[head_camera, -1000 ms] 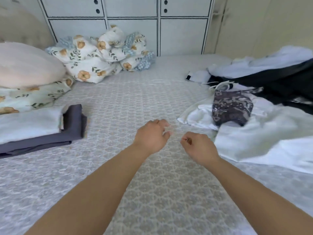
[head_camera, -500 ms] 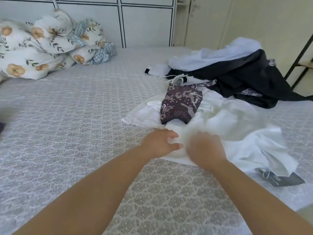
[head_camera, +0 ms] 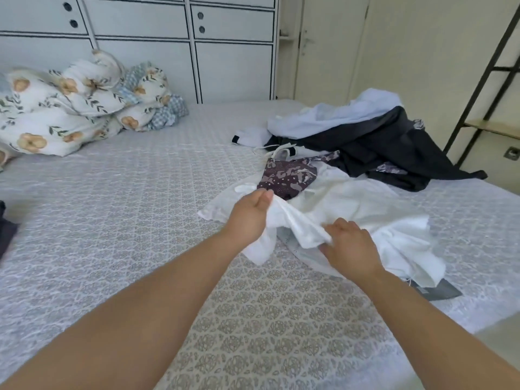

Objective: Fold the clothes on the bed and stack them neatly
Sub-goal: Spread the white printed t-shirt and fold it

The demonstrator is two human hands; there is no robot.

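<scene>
Reaching forward, left hand [head_camera: 249, 218] and right hand [head_camera: 350, 246] each gripping the white garment [head_camera: 351, 204].

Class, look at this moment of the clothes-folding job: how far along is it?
Done: little shows; only a dark fabric edge at the frame's left, too cropped to judge. In hand: the left hand and right hand both grip the white garment, still crumpled. Left: the patterned maroon piece, black garment and pale blue garment lie heaped, unfolded.
</scene>
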